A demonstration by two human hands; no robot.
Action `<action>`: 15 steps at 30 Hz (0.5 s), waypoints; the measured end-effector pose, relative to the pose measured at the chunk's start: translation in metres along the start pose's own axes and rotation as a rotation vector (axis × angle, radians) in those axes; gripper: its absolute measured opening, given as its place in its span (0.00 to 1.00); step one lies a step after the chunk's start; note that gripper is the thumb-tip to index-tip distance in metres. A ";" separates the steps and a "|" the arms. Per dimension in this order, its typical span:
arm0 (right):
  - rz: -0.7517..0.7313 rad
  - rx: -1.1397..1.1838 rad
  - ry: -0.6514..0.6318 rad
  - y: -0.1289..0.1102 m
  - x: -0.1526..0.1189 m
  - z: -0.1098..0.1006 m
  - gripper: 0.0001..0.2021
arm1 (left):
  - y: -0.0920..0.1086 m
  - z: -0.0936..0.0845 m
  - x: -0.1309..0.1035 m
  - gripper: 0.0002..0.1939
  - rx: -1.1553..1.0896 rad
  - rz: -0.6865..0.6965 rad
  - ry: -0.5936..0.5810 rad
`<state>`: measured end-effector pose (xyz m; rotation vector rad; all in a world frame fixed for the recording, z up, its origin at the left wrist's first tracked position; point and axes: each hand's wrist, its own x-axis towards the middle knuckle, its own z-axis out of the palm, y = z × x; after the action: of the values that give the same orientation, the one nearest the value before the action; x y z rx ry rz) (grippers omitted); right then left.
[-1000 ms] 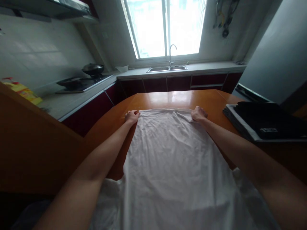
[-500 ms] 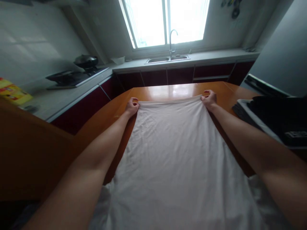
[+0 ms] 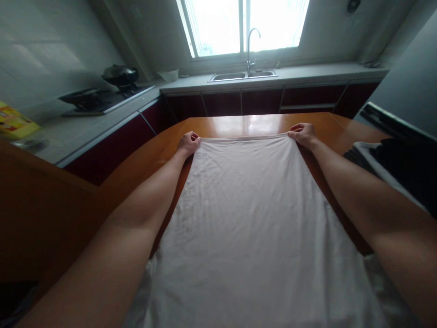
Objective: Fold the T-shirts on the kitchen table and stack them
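A white T-shirt point(image 3: 246, 205) lies spread over the wooden table point(image 3: 218, 122), its hem edge at the far end and its sleeves near me at the lower sides. My left hand point(image 3: 190, 143) pinches the far left corner of the hem. At the far right corner, my right hand point(image 3: 303, 134) grips the same hem between thumb and fingers. The hem is drawn fairly straight between both hands, and soft creases run down the cloth. The near end of the shirt passes out of the bottom of the view.
Dark folded clothes point(image 3: 406, 168) with a white edge lie at the table's right. Beyond the table stand a counter with a sink point(image 3: 244, 76) and faucet. On the left are a stove point(image 3: 105, 102) with a pot point(image 3: 120, 75) and a yellow package point(image 3: 17, 122).
The camera view has shifted slightly. Both hands still hold the hem corners; the right hand's fingers have folded in a little, and the hem lies slightly differently at its edge.
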<state>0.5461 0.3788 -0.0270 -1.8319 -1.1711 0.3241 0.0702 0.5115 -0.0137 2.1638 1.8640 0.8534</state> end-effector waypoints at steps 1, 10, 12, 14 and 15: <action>-0.004 -0.007 0.018 0.000 0.000 0.001 0.13 | -0.001 0.000 0.001 0.09 -0.013 0.001 0.006; 0.089 -0.088 0.177 0.003 -0.001 0.007 0.13 | -0.002 -0.004 -0.003 0.08 -0.010 -0.052 0.009; 0.110 -0.112 0.177 0.000 -0.003 0.008 0.12 | 0.000 -0.004 -0.005 0.08 0.002 -0.053 0.010; 0.119 -0.145 0.160 -0.005 -0.006 0.007 0.11 | 0.001 -0.004 -0.006 0.09 0.000 -0.056 0.014; 0.119 -0.162 0.150 -0.008 -0.009 0.007 0.11 | 0.001 -0.004 -0.006 0.10 -0.009 -0.055 0.021</action>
<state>0.5327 0.3767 -0.0265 -2.0347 -1.0112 0.1590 0.0684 0.5047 -0.0115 2.0962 1.9159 0.8755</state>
